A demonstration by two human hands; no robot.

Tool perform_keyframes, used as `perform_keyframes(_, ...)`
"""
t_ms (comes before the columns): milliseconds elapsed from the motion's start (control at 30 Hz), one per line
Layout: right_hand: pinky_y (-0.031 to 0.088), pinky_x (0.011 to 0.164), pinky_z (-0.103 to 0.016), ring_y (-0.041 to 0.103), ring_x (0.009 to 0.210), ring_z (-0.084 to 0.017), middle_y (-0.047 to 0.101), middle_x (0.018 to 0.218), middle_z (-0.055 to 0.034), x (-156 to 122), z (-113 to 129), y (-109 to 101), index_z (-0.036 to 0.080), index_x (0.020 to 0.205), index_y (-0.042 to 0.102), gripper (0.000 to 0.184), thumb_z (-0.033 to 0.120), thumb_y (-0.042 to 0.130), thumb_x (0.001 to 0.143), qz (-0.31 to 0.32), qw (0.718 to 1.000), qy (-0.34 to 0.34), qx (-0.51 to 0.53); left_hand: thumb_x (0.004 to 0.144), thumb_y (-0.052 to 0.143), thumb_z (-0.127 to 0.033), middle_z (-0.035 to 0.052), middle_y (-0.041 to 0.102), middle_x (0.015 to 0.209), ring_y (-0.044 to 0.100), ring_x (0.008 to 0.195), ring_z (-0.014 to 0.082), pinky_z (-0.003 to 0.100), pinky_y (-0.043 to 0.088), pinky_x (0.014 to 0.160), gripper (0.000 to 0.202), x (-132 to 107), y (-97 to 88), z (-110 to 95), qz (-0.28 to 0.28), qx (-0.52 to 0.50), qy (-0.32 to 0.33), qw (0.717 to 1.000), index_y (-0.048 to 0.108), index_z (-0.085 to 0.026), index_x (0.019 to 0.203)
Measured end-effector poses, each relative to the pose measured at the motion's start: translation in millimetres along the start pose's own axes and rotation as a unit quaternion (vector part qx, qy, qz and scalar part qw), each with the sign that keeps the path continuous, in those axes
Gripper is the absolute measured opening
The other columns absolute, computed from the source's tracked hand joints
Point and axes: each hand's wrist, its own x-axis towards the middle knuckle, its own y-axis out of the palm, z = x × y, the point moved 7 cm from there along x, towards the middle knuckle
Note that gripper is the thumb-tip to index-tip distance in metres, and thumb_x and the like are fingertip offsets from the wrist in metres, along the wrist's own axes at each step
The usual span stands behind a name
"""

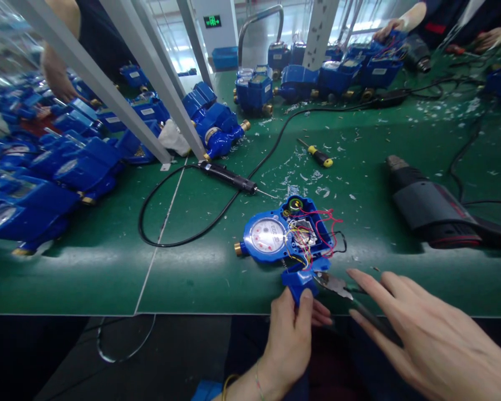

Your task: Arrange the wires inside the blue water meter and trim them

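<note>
My left hand [290, 340] grips a small blue plastic part [299, 281] at the table's front edge, thumb and fingers closed round it. My right hand [421, 328] holds pliers [336, 285] whose jaws meet the right side of that blue part. Just beyond lies a blue water meter [267, 235] with a round dial and a brass end. Its square box [313, 231] is uncovered, showing red, yellow, white and black wires. Some wires run down toward the blue part; I cannot tell where they end.
An electric screwdriver [229, 177] with a looping black cable lies behind the meter, beside a yellow-black screwdriver [316, 156]. A heat gun [432, 209] rests at right. Several blue meters [254, 92] line the back and left. Metal posts [158, 72] rise at left. Other people's hands [390, 29] work beyond.
</note>
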Motion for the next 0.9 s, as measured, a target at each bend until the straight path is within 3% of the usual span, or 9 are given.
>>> perform_keyframes(467,0.051,0.052,-0.030,0.060,0.062,-0.018,0.054,0.084,-0.0066,-5.1,-3.4,0.3,0.014,0.120,0.052,0.037,0.037,0.033,0.099,0.001,1.000,0.000,-0.027,0.099,0.041,-0.051,0.0093,0.074,0.079,0.073,0.068,0.0190,0.029,0.058,0.066,0.045,1.0,-2.2,2.6,0.007,0.015,0.004,1.000,0.062,-0.012,0.093)
perform_keyframes(900,0.049,0.040,-0.027,0.064,0.051,-0.019,0.059,0.072,-0.0078,-0.6,3.1,-0.1,0.010,0.116,0.047,0.030,0.021,0.030,0.095,-0.005,0.999,-0.033,-0.042,0.101,0.037,-0.048,0.0093,0.076,0.079,0.074,0.070,0.0197,0.031,0.058,0.069,0.043,-2.1,-8.9,0.3,-0.006,0.091,0.041,0.995,0.063,-0.015,0.089)
